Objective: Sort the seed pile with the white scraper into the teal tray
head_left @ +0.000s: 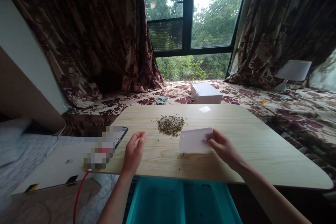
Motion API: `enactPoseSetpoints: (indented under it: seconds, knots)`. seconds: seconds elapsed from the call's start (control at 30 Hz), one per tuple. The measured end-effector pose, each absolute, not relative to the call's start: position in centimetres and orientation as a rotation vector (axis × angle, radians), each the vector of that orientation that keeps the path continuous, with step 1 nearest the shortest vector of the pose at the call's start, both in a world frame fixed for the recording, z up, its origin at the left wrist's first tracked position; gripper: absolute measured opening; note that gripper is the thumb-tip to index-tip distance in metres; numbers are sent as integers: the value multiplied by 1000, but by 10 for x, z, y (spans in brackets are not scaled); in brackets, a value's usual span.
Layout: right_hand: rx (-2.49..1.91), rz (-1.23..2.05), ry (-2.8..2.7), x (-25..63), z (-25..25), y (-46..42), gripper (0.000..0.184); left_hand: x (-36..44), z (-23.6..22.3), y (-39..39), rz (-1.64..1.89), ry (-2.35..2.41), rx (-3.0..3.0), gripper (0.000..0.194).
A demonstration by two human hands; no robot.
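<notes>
My right hand [223,145] grips a white card [195,140] at its right end, thumb on the near side. The card is tilted up above the tabletop, just to the right of a heap [170,125] of small greenish beans mixed with white grains. A few loose beans lie around the heap and below the card. On the left, my left hand [133,152] rests over the table's near edge with loosely bent fingers and nothing visible in them. Below that edge is a teal bin [182,199] with two compartments and a few specks inside.
The pale wooden table [236,122] has rounded corners. At its left edge lies a phone [122,136], partly blurred, with a red cable [78,192]. A white box [206,92] and a lamp [294,70] stand on the flowered window seat behind.
</notes>
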State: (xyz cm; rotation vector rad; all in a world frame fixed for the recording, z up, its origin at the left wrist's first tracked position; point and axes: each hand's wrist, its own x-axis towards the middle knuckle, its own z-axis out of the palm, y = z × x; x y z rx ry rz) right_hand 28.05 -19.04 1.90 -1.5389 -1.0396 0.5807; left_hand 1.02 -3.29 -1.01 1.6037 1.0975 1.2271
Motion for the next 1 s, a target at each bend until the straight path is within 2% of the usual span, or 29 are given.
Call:
enactPoseSetpoints:
  seconds: [0.53,1.0]
  knots:
    - [-1593,767,-1065,280,43,-208,7,10,-13,-31,1232,1081,1594,44]
    - [-1561,704,-1147,248,38,-188,4,11,-10,-33,1261,1099,1615,44]
